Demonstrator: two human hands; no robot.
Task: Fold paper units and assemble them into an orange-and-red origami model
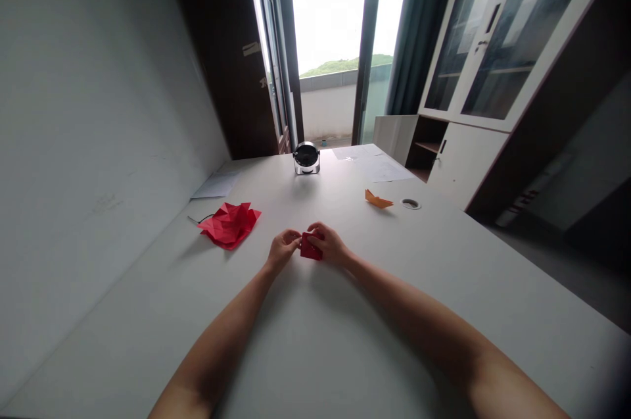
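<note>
Right hand (pixel 329 246) pinching a small folded red paper (pixel 309 251)
Its thumb lies across the paper's face, likely to steady the folds; the left hand (pixel 284 246) curls its fingers at the opposite edge, though whether they grip cannot be told. On the table (pixel 320 353), a larger creased red paper (pixel 229 225) left of the hands and an orange folded paper (pixel 378 200) beyond the right one probably sit out of the way.

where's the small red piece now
Head view, just below centre: the small red piece is in the right hand, the left hand at its left edge.
</note>
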